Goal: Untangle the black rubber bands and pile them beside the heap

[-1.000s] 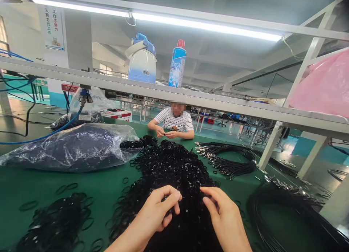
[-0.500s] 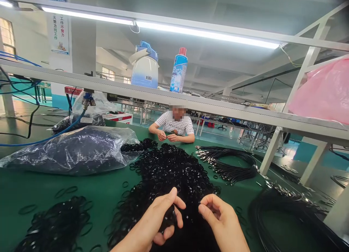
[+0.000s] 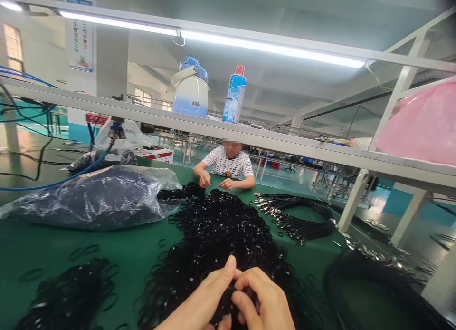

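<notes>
Over the near end of a big heap of thin black rings [image 3: 231, 225], my two hands meet. My left hand [image 3: 208, 292] is curled with its thumb pointing up; dark material shows inside the curl, but I cannot tell whether it is held rings or the heap behind. My right hand [image 3: 265, 296] has its thumb and index finger pinched together against the left fingers. Whatever lies in that pinch is hidden. To the left, a smaller pile of black rings [image 3: 67, 292] rests on the green tabletop [image 3: 142, 254].
A clear plastic bag [image 3: 96, 197] of dark pieces lies at left. Coiled black cables [image 3: 306, 216] with metal ends sit on the right. Overhead, a shelf [image 3: 285, 140] carries a jug [image 3: 190, 90] and a spray can [image 3: 234, 94]. Across the table sits a person [image 3: 228, 166].
My right hand has moved left and now meets my left hand; they were apart before. The hands of the person opposite have moved apart.
</notes>
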`<state>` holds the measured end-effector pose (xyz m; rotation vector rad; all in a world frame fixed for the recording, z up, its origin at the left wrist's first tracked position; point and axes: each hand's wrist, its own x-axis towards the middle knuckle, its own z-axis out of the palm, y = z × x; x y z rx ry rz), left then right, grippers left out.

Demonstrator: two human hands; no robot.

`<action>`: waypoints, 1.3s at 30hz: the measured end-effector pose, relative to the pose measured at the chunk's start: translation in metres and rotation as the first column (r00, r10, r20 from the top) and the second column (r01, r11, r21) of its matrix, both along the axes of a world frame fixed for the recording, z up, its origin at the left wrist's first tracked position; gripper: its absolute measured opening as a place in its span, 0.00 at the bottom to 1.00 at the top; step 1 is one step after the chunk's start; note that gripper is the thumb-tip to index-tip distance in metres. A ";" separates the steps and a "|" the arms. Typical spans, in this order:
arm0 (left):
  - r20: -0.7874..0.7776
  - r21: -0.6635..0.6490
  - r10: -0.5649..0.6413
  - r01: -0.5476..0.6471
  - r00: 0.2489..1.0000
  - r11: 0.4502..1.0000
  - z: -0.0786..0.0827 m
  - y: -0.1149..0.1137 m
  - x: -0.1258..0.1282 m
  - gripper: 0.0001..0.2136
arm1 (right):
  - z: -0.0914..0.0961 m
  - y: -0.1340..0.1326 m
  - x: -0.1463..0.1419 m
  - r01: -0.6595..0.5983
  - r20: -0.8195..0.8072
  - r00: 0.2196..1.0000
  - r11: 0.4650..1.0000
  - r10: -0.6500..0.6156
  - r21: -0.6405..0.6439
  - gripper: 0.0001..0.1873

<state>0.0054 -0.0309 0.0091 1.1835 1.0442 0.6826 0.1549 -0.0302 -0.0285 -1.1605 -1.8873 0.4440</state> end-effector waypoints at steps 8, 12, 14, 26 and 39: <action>0.009 0.133 -0.066 0.064 0.998 0.989 -0.004 0.004 -0.001 0.20 | 0.007 0.002 0.009 -0.067 -0.369 0.928 0.956 -0.044 -0.284 0.12; 0.020 0.108 -0.051 0.048 0.999 0.993 -0.009 0.010 -0.002 0.19 | -0.002 0.007 0.008 -0.079 -0.559 0.822 0.950 -0.110 -0.303 0.15; 0.010 0.106 -0.027 0.026 1.000 0.994 -0.008 0.012 -0.002 0.19 | -0.005 0.009 0.009 -0.066 -0.598 0.791 0.951 -0.134 -0.301 0.16; -0.071 0.193 0.109 -0.093 0.992 0.977 0.000 0.013 -0.006 0.24 | 0.003 0.006 0.007 -0.029 -0.602 0.778 0.948 -0.177 -0.317 0.22; -0.161 0.243 0.126 -0.084 0.979 0.966 -0.002 0.010 -0.002 0.13 | -0.011 0.009 -0.001 0.033 -0.418 0.901 0.981 -0.113 -0.192 0.16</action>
